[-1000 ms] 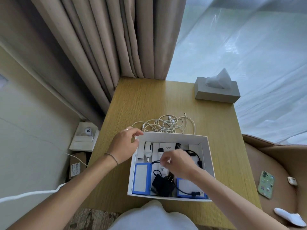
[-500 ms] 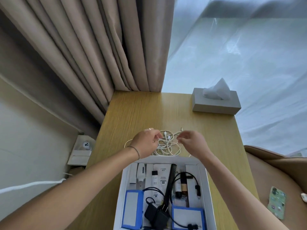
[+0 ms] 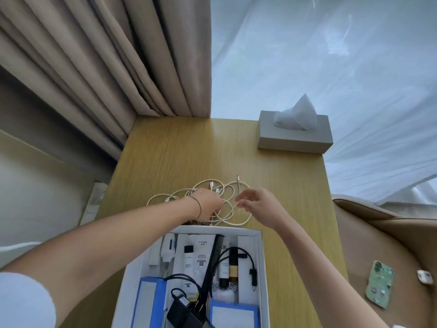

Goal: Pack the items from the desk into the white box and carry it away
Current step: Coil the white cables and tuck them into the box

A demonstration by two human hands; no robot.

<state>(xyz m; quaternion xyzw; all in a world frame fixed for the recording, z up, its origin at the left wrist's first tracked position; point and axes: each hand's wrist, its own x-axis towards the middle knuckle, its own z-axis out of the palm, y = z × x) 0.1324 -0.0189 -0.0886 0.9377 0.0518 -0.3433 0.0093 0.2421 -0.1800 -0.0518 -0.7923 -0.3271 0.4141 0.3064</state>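
A tangle of white charging cables (image 3: 236, 188) lies on the wooden desk (image 3: 179, 157) just beyond the white box (image 3: 259, 261). My left hand (image 3: 208, 204) rests on the left part of the tangle, fingers curled into the loops. My right hand (image 3: 257, 202) pinches one strand at its right side. The open box sits at the near edge and holds blue boxes, white tubes, a black comb, small bottles and a black adapter with its cord.
A grey tissue box (image 3: 293, 138) stands at the desk's far right corner. Beige curtains (image 3: 106, 67) hang at the far left. On the tan armchair (image 3: 390, 245) to the right lie a green phone (image 3: 379, 282) and a white earbud case (image 3: 424, 276).
Both hands left the box and reached forward to the cable tangle. The view tilted up, so the box now sits lower in frame.
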